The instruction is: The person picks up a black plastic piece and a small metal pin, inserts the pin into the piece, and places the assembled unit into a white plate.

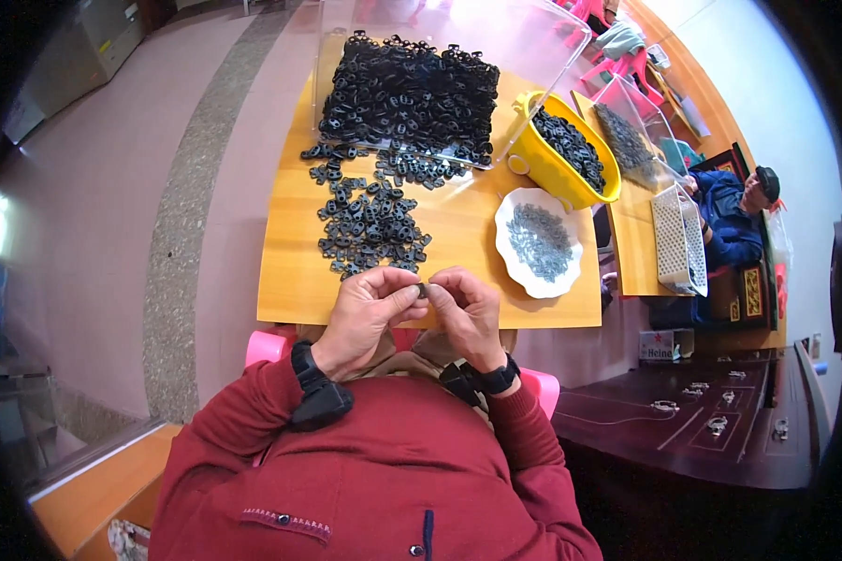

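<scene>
Pale wood forms the square table [290,290], seen from above, with the person's red sleeves entering from six o'clock. At twelve o'clock a large clear plastic tray [533,42] holds a deep heap of small black moulded plastic parts [407,89], which spills over its near edge into a loose scatter of the same black parts [370,224] at the table's centre. At two o'clock sits a yellow plastic tub [552,173] filled with dark grey pieces. At three o'clock lies a white scalloped dish [507,245] of small grey metal bits. At six o'clock the left hand [363,318] and right hand [468,313] meet, fingers pinched narrowly together on one tiny dark piece [422,289] held between them just above the table's near edge.

The step in hand appears to be fitting or pressing that one piece together. The next move would likely call for a fine, steady pinch and a short reach to the dish or the scatter.

A second person sits at three o'clock, well apart, beside a white perforated basket [675,238].
</scene>
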{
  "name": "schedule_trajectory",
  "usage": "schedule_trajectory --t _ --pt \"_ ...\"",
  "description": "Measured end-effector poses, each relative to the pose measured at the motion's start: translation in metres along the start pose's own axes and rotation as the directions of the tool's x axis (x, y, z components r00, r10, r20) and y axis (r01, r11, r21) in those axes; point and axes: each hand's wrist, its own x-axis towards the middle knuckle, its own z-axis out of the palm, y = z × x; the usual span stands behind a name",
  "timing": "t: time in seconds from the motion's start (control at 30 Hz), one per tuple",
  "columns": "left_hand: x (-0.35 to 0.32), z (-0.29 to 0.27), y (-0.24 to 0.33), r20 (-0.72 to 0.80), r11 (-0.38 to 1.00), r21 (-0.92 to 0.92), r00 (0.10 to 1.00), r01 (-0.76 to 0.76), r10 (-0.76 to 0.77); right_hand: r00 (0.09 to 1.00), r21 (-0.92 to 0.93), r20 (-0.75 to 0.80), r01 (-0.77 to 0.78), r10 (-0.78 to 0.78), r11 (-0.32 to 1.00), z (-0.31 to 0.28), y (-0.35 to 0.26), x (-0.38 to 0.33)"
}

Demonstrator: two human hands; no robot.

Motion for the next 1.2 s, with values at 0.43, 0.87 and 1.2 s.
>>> schedule_trajectory --t 0.43,0.87,1.2 --pt "0.002 0.002 -0.006 -0.073 0.999 0.020 0.996 -0.051 0.052 0.980 -0.070 -0.042 0.190 -0.194 0.979 0.013 0.001 0.005" --pt "-0.001 0.004 -0.001 -0.113 0.998 0.070 0.993 -0.010 0.018 0.996 -0.032 0.022 0.092 -0.091 0.995 0.002 -0.003 0.004" --pt "0.000 0.004 -0.001 -0.155 0.998 0.048 0.988 0.030 -0.022 0.993 -0.170 0.107 0.078 -0.060 0.982 -0.014 0.000 0.004"
